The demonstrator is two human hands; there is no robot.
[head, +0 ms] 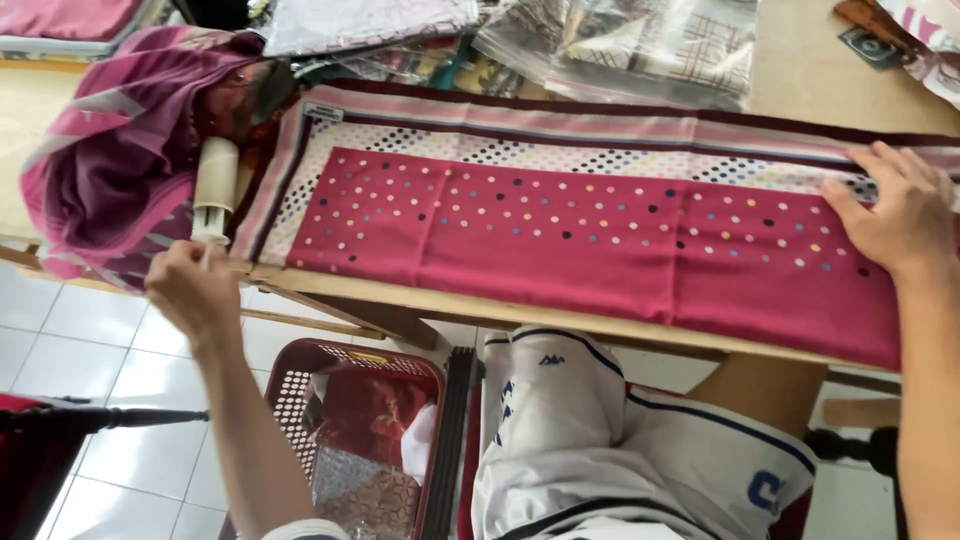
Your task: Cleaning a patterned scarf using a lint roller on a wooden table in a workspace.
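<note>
fingers (195, 262) of l hand (190, 290) gripping lint roller (214, 190), r hand (900, 215) flat, spread on dotted scarf (560, 230)

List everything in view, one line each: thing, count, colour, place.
folded scarf: one, crimson with coloured dots and striped border, flat on table
wooden table: one, pale wood, across the middle
lint roller: one, cream, at scarf's left end
heap of cloth: one, pink and purple, left on table
bagged fabrics: several, clear plastic, far edge
basket: one, dark red, on tiled floor, cloth inside
shorts: white with blue trim, on lap
left hand: grip on roller handle
right hand: flat on scarf's right end
</note>
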